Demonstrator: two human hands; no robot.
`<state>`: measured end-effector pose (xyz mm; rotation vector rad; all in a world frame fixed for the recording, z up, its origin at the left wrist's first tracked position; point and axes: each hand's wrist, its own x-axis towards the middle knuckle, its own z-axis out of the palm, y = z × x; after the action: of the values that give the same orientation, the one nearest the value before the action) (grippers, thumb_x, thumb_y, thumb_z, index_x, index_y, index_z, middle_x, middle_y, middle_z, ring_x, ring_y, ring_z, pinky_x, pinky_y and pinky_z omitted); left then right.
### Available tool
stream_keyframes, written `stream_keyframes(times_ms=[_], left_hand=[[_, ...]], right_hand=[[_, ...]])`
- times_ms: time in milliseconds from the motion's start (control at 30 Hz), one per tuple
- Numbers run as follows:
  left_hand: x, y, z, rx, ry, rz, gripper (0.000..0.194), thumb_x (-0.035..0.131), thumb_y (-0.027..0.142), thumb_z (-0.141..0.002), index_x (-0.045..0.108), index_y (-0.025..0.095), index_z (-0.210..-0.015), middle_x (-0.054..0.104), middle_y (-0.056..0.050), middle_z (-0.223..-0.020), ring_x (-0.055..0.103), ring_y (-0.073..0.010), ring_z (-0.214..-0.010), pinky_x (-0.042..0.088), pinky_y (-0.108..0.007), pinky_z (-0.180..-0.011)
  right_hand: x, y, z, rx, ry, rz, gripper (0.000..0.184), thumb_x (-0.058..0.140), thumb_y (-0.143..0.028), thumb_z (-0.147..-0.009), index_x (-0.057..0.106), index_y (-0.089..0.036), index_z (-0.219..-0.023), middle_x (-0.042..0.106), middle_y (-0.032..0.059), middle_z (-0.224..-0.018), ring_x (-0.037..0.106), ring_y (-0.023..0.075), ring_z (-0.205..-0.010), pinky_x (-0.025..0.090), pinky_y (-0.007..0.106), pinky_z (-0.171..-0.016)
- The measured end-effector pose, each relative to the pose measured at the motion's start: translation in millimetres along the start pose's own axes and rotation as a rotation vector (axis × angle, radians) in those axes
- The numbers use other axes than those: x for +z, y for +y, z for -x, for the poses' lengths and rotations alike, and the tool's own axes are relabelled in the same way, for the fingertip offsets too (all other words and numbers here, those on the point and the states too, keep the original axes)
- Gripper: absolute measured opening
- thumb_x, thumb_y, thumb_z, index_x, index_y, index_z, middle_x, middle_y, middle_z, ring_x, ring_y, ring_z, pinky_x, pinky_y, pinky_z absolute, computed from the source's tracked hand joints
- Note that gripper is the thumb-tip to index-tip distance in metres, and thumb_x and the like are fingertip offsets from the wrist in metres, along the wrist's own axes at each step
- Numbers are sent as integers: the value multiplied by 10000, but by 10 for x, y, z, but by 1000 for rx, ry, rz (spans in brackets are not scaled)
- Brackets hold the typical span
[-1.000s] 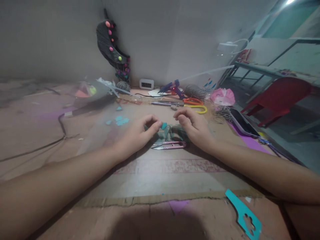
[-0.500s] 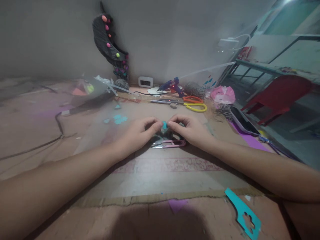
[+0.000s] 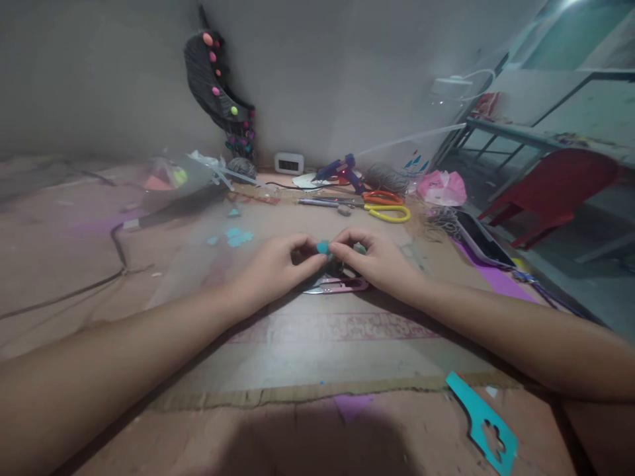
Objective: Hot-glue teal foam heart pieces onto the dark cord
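Between my two hands is a small teal foam piece (image 3: 323, 247), pinched at the fingertips. My left hand (image 3: 290, 259) grips it from the left, thumb and fingers pressed together; my right hand (image 3: 370, 254) holds its right side the same way. Just below the hands, pink-handled thread snips (image 3: 342, 285) lie on the clear-covered board (image 3: 317, 363). Something dark and round lies behind the snips, partly hidden by my fingers. Several teal cut-outs (image 3: 239, 237) rest on the board to the left. A teal strip with a flower-shaped hole (image 3: 489, 426) lies at the front right.
Along the back are scissors with orange and yellow handles (image 3: 389, 210), a blue glue gun (image 3: 342, 173), a white digital clock (image 3: 289, 162) and grey yarn (image 3: 387, 177). A phone (image 3: 483, 239) lies at right. A dark cord (image 3: 118, 244) runs across the left side.
The teal piece has turned and shifted slightly left between my fingertips, showing a rounder shape. My fingers have changed position a little; everything around them stays put.
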<state>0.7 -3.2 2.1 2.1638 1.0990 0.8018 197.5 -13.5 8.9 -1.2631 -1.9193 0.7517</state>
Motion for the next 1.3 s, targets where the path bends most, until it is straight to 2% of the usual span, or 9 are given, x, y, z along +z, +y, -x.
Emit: stream_keyframes(times_ms=[200, 467, 600, 800, 1033, 1167, 1300], left_hand=[[19, 26, -12, -43, 12, -46, 244, 599, 411, -847, 655, 175, -818, 677, -9, -773, 588, -164, -729, 409, -255, -652], [30, 19, -18, -9, 36, -52, 166, 571, 312, -848, 633, 176, -774, 657, 16, -718, 552, -132, -654, 397, -234, -623], [34, -4, -17, -9, 49, -35, 192, 564, 332, -865, 627, 173, -778, 646, 18, -716, 545, -132, -656, 396, -236, -629], [27, -48, -40, -52, 76, 35, 227, 568, 378, -872, 616, 178, -777, 655, 4, -769, 562, -152, -718, 414, -250, -669], [24, -71, -49, -62, 76, 65, 221, 565, 372, -872, 614, 180, -773, 650, 5, -765, 561, -153, -714, 415, -255, -682], [34, -82, -42, -85, 34, 126, 236, 564, 379, -879, 614, 178, -766, 637, 10, -744, 555, -147, -688, 419, -255, -672], [30, -68, -46, -127, 6, 142, 201, 596, 357, -853, 636, 179, -770, 651, 10, -745, 571, -153, -704, 425, -257, -676]], right_hand=[[7, -6, 8, 22, -5, -19, 260, 604, -403, -871, 647, -170, -765, 623, -17, -670, 522, 105, -579, 412, 228, -544], [13, -6, 8, -44, 22, 63, 225, 597, -362, -878, 669, -173, -781, 665, -5, -702, 571, 121, -638, 432, 235, -614], [-8, -1, 3, -65, 3, 68, 267, 545, -373, -909, 654, -170, -772, 660, 2, -698, 583, 127, -662, 429, 233, -620], [-2, 38, -13, -48, -13, 59, 202, 562, -336, -884, 673, -177, -826, 702, 10, -767, 626, 145, -717, 446, 247, -657], [-13, 54, -22, -101, -67, 106, 201, 556, -337, -883, 672, -182, -826, 705, 15, -799, 632, 157, -769, 460, 263, -720], [-165, 85, -138, -115, 85, 168, 197, 539, -330, -896, 647, -176, -838, 684, 21, -822, 611, 159, -793, 451, 263, -727], [-385, 232, -327, -90, 231, 255, 184, 562, -337, -869, 632, -174, -823, 664, 24, -786, 589, 162, -745, 442, 272, -689]])
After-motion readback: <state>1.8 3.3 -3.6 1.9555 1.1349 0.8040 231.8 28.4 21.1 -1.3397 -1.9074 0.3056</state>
